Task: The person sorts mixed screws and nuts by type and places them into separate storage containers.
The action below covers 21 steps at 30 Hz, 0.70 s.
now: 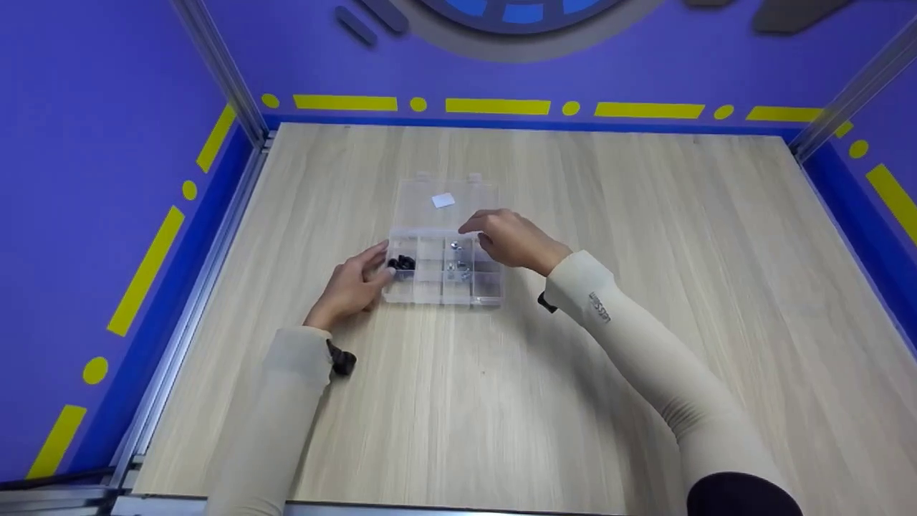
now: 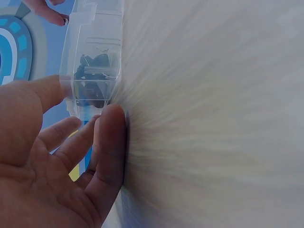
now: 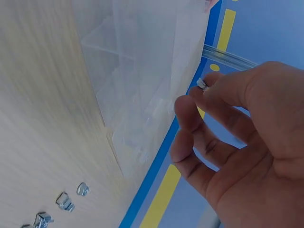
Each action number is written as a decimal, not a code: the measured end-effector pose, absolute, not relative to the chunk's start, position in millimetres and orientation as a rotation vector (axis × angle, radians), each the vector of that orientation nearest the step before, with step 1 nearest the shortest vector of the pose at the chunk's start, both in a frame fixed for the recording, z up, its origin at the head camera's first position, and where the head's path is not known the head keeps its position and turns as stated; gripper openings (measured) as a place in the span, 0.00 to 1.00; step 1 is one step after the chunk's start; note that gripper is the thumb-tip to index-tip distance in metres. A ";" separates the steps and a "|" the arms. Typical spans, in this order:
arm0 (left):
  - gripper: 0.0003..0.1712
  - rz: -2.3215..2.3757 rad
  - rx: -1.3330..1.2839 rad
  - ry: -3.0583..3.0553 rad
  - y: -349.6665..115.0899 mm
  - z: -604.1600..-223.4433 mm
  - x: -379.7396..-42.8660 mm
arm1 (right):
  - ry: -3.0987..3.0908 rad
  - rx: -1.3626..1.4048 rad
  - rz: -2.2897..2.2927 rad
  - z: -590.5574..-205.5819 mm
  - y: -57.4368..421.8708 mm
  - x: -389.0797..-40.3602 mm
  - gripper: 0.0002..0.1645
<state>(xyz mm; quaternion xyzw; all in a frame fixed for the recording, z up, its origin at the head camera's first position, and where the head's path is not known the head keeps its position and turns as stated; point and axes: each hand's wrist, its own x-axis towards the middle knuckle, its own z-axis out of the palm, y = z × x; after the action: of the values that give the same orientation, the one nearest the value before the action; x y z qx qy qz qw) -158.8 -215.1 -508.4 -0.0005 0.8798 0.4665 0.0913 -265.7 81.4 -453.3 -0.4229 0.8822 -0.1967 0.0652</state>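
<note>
Pinching a metal piece [image 3: 202, 84], the right hand [image 1: 512, 238] hovers.

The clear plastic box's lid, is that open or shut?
Open: in the head view, the lid lies back beyond the box, leaving the compartments uncovered.

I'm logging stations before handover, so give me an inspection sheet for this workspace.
Surface: wood-grain table.
Job's things: clear compartment box, lid open with a white slip on it; black pieces and silver pieces inside.
Clutter: nothing seen.
Left hand: touches the box's left side.
Right hand: over the box, pinching a small silver piece.
Cables: dark cable-like line, lower left of the head view; unconfirmed.
Surroundings: blue panels with yellow marks; metal frame.
</note>
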 end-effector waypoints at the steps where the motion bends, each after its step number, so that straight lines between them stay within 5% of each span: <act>1: 0.36 1.393 -0.003 2.608 -215.1 -508.6 -158.8 | 2.650 -1.280 -0.591 -454.3 80.7 -265.5 0.25; 21: 0.37 1.413 -0.010 2.593 -215.3 -509.8 -159.9 | 2.584 -1.070 -0.343 -457.3 61.2 -262.4 0.29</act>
<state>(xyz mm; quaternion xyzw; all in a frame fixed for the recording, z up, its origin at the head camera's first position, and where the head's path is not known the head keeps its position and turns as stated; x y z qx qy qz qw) -159.9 -215.3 -509.8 -0.0035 0.8742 0.4764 0.0942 -262.4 61.2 -457.3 -0.3747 0.9051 -0.1202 0.1613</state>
